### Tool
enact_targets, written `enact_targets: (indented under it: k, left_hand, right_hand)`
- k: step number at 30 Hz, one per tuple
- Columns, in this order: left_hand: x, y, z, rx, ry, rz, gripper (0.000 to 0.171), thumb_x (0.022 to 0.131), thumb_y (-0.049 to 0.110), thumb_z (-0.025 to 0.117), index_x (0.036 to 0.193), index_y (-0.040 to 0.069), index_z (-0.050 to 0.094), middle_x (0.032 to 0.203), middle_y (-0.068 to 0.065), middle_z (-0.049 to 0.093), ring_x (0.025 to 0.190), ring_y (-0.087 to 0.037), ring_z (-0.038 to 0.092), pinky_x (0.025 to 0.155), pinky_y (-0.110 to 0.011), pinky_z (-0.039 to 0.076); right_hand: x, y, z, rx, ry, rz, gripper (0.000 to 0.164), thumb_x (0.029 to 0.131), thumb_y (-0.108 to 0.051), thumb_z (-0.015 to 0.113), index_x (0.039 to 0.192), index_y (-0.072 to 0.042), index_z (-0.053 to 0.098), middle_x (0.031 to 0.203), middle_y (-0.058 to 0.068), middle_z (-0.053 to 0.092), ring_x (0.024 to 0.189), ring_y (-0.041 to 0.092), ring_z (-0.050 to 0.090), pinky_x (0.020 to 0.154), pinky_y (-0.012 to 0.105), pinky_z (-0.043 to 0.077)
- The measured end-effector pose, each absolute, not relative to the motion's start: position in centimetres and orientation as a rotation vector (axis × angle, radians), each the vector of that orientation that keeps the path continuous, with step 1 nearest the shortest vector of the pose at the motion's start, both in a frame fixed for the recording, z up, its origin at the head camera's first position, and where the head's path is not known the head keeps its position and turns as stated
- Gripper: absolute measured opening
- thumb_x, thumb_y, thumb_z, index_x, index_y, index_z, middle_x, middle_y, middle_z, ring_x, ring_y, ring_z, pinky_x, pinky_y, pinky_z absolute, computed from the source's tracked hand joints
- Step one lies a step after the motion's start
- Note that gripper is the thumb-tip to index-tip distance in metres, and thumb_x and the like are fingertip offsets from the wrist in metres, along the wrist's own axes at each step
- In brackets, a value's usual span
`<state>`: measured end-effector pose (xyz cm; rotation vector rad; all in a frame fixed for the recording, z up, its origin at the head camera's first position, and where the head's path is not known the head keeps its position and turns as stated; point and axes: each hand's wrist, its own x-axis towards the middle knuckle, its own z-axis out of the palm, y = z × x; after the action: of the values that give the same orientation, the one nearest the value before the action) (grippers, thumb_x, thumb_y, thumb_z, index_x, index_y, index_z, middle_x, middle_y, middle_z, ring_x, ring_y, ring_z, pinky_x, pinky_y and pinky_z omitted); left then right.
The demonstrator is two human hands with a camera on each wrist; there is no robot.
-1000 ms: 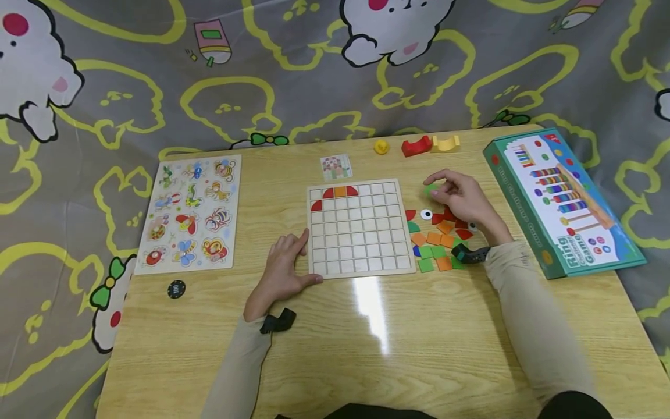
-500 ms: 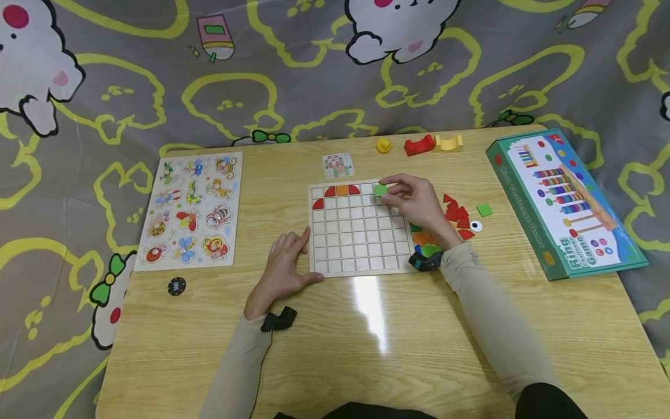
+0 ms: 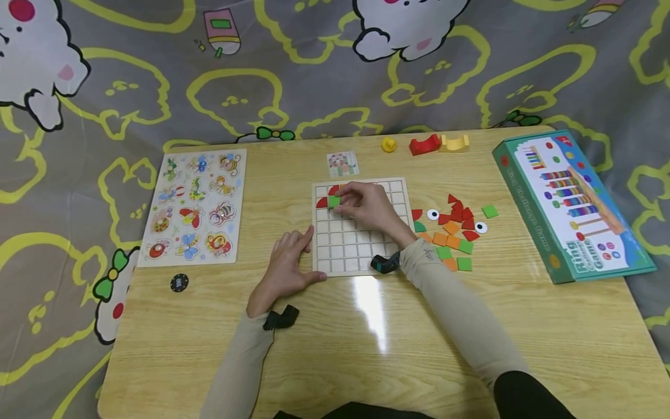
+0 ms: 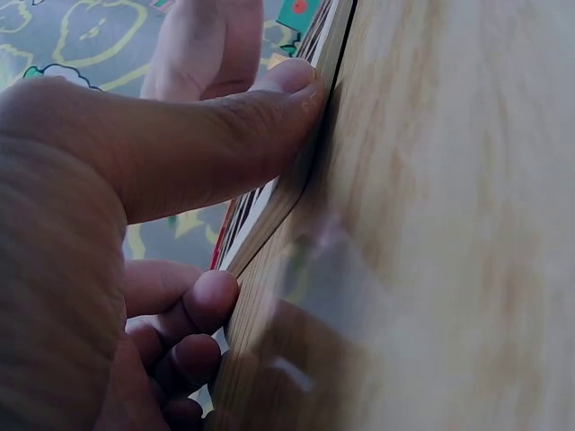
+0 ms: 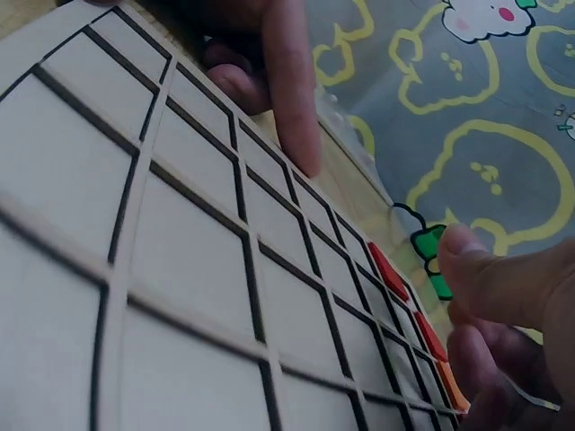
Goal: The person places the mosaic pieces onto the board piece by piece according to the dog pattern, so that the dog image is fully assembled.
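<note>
The wooden grid board (image 3: pixel 335 254) lies mid-table. Over its upper left part, my right hand (image 3: pixel 369 206) pinches a green square tile (image 3: pixel 334 202) between thumb and fingertips. That tile is at the second row, right beside a red quarter-circle piece (image 3: pixel 321 203). Another red piece (image 3: pixel 333 190) sits in the top row; the rest of that row is partly behind my hand. My left hand (image 3: pixel 285 267) rests at the board's lower left, thumb and index finger spread against its edge. In the left wrist view the thumb (image 4: pixel 260 135) touches the board's side near the corner.
Loose red, orange and green pieces (image 3: pixel 440 238) lie right of the board, with two eye discs (image 3: pixel 432 215) among them. A picture card (image 3: pixel 342 164) is behind it. An insect puzzle board (image 3: pixel 193 209) stands left, a boxed game (image 3: pixel 576 203) right.
My right hand has carried the green tile leftward from the loose pieces, over the board, to the second row beside the red quarter-circle. My left hand stays at the board's edge.
</note>
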<state>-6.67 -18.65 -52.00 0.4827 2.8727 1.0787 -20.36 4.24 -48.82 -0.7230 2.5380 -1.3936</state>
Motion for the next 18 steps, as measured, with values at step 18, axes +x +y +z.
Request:
enact_targets:
  k: [18]
  left_hand:
    - [-6.7,-18.5,-51.8,0.496,2.877,1.082,0.109,0.069,0.044,0.089,0.153,0.005,0.033,0.092,0.0,0.045,0.09,-0.018,0.036,0.082,-0.034,0.027]
  right_hand:
    - [-19.8,1.5,-49.1,-0.801,2.646,-1.061,0.03,0.078,-0.032,0.084,0.106,-0.022,0.078,0.088,-0.003,0.066,0.069,0.012,0.054,0.062,0.032,0.043]
